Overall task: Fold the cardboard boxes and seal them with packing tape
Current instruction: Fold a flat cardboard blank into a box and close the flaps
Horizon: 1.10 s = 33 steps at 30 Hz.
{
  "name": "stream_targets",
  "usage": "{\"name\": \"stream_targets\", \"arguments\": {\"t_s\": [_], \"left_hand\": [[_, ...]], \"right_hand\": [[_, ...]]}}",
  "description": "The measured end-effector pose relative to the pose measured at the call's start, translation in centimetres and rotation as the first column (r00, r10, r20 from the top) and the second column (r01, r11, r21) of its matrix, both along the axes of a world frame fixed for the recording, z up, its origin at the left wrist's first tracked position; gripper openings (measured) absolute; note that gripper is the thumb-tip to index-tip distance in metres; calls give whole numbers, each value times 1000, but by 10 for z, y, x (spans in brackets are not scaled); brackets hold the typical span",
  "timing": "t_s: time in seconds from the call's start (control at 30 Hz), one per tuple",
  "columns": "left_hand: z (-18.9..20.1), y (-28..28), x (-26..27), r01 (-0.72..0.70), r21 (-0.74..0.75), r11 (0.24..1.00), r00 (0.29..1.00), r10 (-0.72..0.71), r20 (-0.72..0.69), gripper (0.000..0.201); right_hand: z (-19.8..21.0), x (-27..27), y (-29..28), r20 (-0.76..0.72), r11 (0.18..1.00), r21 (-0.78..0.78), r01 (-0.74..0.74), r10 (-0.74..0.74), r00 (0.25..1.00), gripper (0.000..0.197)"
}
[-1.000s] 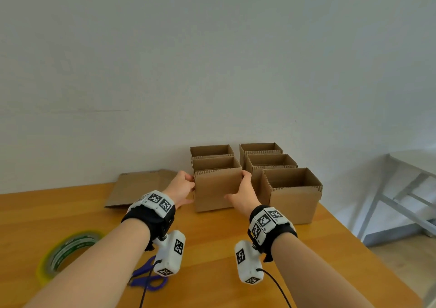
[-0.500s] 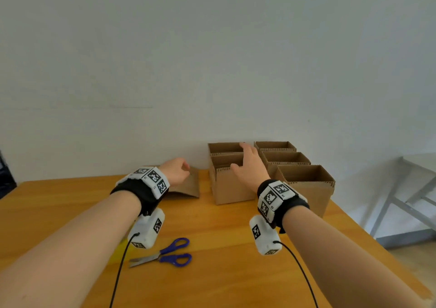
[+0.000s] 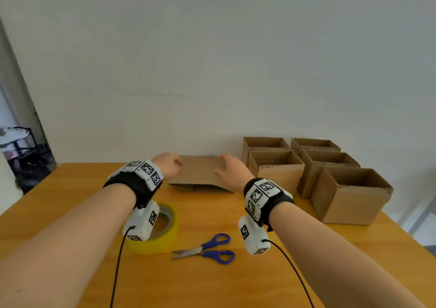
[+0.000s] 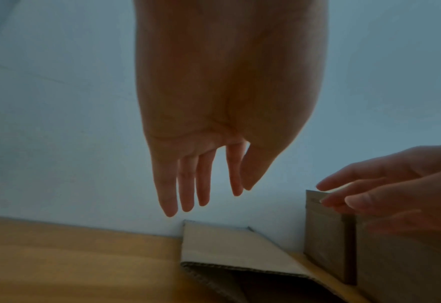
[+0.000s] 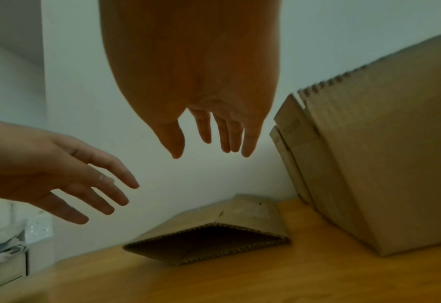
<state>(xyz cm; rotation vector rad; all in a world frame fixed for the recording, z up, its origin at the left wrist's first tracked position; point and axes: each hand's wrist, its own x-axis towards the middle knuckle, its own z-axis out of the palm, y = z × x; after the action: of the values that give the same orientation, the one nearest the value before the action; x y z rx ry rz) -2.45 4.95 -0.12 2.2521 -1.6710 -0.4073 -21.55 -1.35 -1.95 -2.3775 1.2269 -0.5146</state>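
A flattened cardboard box [image 3: 200, 175] lies on the wooden table [image 3: 212, 284] against the wall; its open corrugated end [image 5: 206, 244] faces me. My left hand [image 3: 168, 165] hovers over its left edge with fingers straight and relaxed [image 4: 188, 196], holding nothing. My right hand [image 3: 230, 169] hovers over its right side, fingers spread [image 5: 214, 141], clear of the cardboard. Several folded open-topped boxes [image 3: 278, 168] stand in two rows at the right. A yellow roll of packing tape [image 3: 162, 234] sits under my left wrist.
Blue-handled scissors [image 3: 207, 248] lie on the table near me, right of the tape. The nearest open box [image 3: 349, 197] stands close to the table's right edge. A white wall runs along the back. A dark rack [image 3: 21, 152] stands beyond the table's left end.
Both hands let go of the folded box in the left row and moved left. They now hover over the flattened box. My view also swung left, bringing the tape back into sight.
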Motion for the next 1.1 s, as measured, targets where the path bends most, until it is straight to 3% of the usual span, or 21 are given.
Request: {"name": "stream_targets", "arguments": {"t_s": [0.3, 0.43, 0.6, 0.77, 0.9, 1.03, 1.1], "left_hand": [[-34, -28, 40, -36, 164, 986, 999, 42, -31, 40], [-42, -41, 48, -83, 202, 976, 976, 121, -183, 49], [-48, -49, 50, -109, 231, 967, 933, 179, -312, 43], [-50, -49, 48, -135, 205, 969, 917, 201, -344, 42], [-46, -39, 47, -184, 176, 967, 887, 240, -394, 39], [-32, -21, 47, -211, 116, 971, 891, 240, -385, 17], [-24, -9, 45, -203, 61, 977, 912, 212, -351, 24]], "right_hand": [[-43, 45, -47, -174, 972, 201, 123, -88, 981, 52], [-55, 54, -67, -188, 926, 284, 248, -200, 962, 60], [-66, 58, -80, -241, 845, 371, 386, -314, 918, 71], [-65, 59, -80, -127, 819, 420, 391, -373, 919, 74], [-55, 53, -72, -4, 793, 486, 368, -419, 908, 93], [-35, 47, -52, -13, 837, 399, 375, -404, 915, 116], [-25, 45, -39, -4, 864, 314, 394, -414, 910, 116]]}}
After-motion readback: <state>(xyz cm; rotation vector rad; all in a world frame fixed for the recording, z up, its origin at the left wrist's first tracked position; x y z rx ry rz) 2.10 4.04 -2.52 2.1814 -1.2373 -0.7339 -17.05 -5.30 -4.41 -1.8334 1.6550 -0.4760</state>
